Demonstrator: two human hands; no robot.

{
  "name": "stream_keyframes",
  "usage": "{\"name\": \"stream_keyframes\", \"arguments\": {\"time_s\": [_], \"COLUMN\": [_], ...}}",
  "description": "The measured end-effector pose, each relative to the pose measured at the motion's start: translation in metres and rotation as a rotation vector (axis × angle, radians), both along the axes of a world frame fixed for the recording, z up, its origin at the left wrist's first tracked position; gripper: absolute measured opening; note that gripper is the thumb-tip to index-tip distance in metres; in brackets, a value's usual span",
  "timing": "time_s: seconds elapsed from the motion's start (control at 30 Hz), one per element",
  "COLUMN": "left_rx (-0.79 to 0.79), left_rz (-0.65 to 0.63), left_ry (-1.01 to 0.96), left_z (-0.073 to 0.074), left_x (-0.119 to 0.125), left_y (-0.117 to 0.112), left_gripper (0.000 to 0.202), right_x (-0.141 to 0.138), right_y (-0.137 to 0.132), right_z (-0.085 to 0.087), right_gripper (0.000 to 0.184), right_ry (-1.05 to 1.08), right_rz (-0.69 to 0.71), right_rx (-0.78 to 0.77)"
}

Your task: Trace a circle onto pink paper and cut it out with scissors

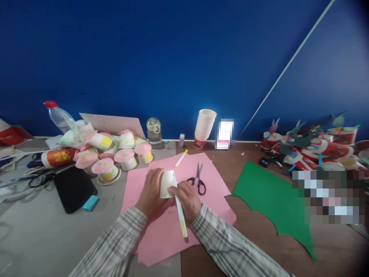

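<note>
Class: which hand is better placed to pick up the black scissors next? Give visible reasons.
Probably the right hand: the scissors lie just beside it on the pink paper, though it holds a marker. The left hand is wrapped round the cup, farther off.

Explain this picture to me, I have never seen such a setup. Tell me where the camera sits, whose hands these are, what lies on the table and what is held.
There is no machine here. One camera sits on a person's head and looks forward and down at their own two bare hands, in checked sleeves. The left hand grips a white paper cup over a pink sheet. The right hand holds a marker with its tip at the cup. On the pink sheet lie black scissors and a second marker. To the right is a green sheet. At the back stand a stack of cups and a glass jar, and to the left is a heap of decorated cups.
</note>
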State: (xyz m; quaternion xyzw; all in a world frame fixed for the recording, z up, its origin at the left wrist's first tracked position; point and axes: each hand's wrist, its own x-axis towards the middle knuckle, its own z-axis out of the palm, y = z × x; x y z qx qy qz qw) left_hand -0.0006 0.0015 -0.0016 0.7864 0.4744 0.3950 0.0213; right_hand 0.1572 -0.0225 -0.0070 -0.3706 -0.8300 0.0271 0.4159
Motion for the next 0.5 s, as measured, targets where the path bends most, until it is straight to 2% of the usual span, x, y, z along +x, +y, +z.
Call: {"name": "stream_keyframes", "arguments": {"time_s": [0.07,0.13,0.2,0.27,0.33,0.5], "left_rx": [-0.017,-0.035,-0.031,-0.016,0.006,0.031], "left_rz": [0.002,-0.012,-0.021,-0.009,0.015,0.031], "left_ry": [0.034,0.048,0.052,0.052,0.049,0.047], "left_z": [-0.003,-0.005,-0.006,-0.007,-0.007,-0.007], "left_x": [-0.001,-0.003,-0.004,-0.004,-0.004,-0.004], "left_y": [0.0,0.001,0.002,0.003,0.004,0.005], "left_gripper": [0.077,0.079,0.079,0.08,0.08,0.08], "right_x": [0.0,-0.001,-0.002,-0.001,0.001,0.002], "right_y": [-0.001,0.0,0.002,0.007,0.011,0.015], "right_z": [0.0,0.001,0.001,0.002,0.004,0.008], "right_gripper": [0.022,0.028,0.032,0.028,0.023,0.034], "right_ry": [0.063,0.243,0.533,0.85,1.092,1.344], "right_rz": [0.052,0.1,0.074,0.011,0.02,0.168], "right_rx": [-0.035,-0.107,-0.238,-0.387,-0.505,-0.611]}}
